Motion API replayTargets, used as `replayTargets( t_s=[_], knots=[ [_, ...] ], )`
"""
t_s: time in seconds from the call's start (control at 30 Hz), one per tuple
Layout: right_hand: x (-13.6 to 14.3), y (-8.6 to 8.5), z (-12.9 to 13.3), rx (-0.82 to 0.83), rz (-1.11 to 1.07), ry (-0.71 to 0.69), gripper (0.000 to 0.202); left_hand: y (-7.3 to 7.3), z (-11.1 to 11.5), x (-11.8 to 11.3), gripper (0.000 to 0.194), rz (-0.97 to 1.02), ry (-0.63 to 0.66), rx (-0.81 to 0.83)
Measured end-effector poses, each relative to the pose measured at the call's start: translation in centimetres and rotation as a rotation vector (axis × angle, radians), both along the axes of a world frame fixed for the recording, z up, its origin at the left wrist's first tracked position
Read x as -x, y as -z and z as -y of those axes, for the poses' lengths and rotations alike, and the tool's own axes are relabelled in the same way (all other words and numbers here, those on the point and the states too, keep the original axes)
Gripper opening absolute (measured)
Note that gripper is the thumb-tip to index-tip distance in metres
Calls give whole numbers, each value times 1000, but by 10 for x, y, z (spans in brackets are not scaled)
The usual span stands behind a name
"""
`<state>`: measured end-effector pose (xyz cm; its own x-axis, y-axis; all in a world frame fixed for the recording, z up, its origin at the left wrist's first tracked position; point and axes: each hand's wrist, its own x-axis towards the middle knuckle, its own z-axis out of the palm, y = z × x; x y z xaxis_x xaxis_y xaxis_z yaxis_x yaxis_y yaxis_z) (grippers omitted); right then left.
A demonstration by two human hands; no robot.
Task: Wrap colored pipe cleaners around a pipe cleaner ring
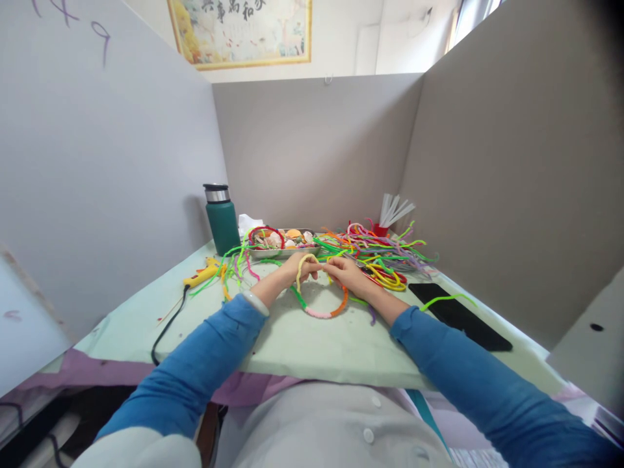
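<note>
A multicoloured pipe-cleaner ring (322, 300) lies on the green surface (312, 341), its top pinched between both grips: left hand (296, 267) and right hand (345, 270), fingers pressed together. Fingertips blur; behind them, a tangled pipe-cleaner heap (380, 250).

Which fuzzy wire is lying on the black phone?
The lime green wire. It lies alone across the black phone, right of the right hand, apart from the big pile.
</note>
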<state>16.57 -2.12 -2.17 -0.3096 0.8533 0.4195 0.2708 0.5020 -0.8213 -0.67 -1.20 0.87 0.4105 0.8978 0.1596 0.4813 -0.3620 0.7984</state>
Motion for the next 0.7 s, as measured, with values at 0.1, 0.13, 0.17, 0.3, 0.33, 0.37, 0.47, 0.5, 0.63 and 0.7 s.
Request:
replayTargets(
  t_s=[0.1, 0.13, 0.17, 0.3, 0.33, 0.37, 0.47, 0.5, 0.63, 0.7],
  knots=[
    [0, -1, 1, -14, 16, -3, 37, 0, 1, 0, 31, 36, 43, 30],
    [0, -1, 1, -15, 18, -2, 37, 0, 2, 1, 31, 49, 58, 39],
    [0, -1, 1, -14, 19, -2, 37, 0, 2, 1, 30, 61, 71, 48],
    [1, 0, 1, 1, 19, -6, 35, 2, 2, 2, 32, 70, 89, 61],
    [1, 0, 2, 8, 18, -7, 33, 2, 1, 2, 33, 68, 90, 62],
    [1, 0, 2, 16, 16, -7, 32, 2, 1, 2, 34, 64, 90, 63],
    [1, 0, 2, 42, 11, -9, 27, 2, 3, 0, 36, 66, 89, 54],
    [1, 0, 3, 50, 10, -11, 26, 1, 3, 0, 36, 67, 91, 52],
    [2, -1, 4, 74, 10, -21, 23, -3, 10, -2, 38, 59, 94, 66],
    [2, -2, 5, 87, 9, -27, 22, -6, 13, -2, 38, 53, 84, 68]
  ],
)
